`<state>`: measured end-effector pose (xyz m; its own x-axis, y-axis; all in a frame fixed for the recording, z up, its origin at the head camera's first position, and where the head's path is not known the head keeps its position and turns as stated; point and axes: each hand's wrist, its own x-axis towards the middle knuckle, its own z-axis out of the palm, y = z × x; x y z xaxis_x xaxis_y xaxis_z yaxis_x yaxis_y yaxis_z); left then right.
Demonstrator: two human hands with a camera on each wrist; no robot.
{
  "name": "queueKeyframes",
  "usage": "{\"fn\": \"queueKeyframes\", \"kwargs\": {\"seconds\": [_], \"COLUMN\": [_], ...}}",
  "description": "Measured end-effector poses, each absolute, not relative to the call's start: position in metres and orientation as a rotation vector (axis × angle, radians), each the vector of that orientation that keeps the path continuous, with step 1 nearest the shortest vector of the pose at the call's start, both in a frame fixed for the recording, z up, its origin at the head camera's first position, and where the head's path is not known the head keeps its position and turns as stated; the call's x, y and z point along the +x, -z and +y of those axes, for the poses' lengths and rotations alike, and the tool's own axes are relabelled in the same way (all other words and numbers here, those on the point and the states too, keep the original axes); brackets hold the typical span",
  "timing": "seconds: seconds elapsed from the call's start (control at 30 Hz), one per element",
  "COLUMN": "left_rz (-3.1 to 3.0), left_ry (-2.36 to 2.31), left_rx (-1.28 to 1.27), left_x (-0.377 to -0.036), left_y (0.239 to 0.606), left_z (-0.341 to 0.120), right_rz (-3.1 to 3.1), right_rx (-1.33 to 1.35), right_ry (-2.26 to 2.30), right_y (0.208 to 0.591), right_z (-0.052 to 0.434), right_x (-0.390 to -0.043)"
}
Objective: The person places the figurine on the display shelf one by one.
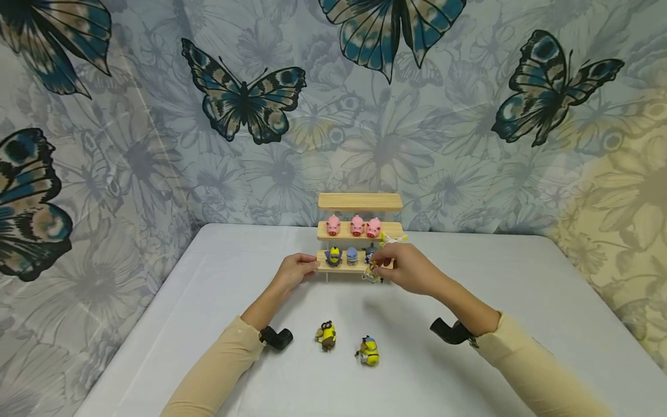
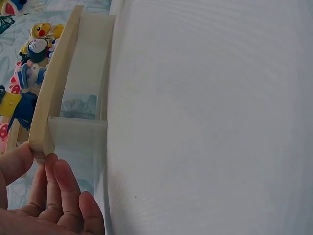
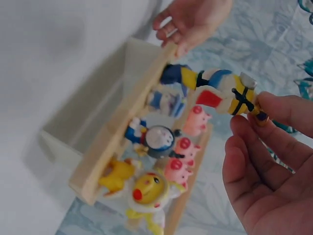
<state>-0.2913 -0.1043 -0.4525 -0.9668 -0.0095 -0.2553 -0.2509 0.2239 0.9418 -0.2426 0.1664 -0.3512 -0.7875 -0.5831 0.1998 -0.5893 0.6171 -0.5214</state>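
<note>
Right wrist view: right hand (image 3: 266, 161) pinches small yellow minion figurine with black strap and grey goggle (image 3: 234, 95), held just before lowest tier of three-tier pale wooden display shelf (image 1: 359, 231); left hand (image 1: 297, 270) grips that tier's left end; no readable writing

No words, labels, brand names, numbers or signs can be read in any of the three views. The toy figures, the wooden shelf, the desk cover and the butterfly-printed backdrop bear only colours and patterns, no lettering.
</note>
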Motion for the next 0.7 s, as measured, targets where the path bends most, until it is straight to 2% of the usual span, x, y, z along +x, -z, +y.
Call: {"fn": "queueKeyframes", "kwargs": {"seconds": [0.7], "left_rz": [2.328], "left_ry": [-1.812], "left_rx": [-0.245], "left_x": [-0.292], "left_y": [0.452], "left_z": [-0.105], "right_rz": [-2.792], "right_rx": [0.978], "right_ry": [-0.888], "right_y": [0.306], "right_z": [0.161], "right_x": [-0.287]}}
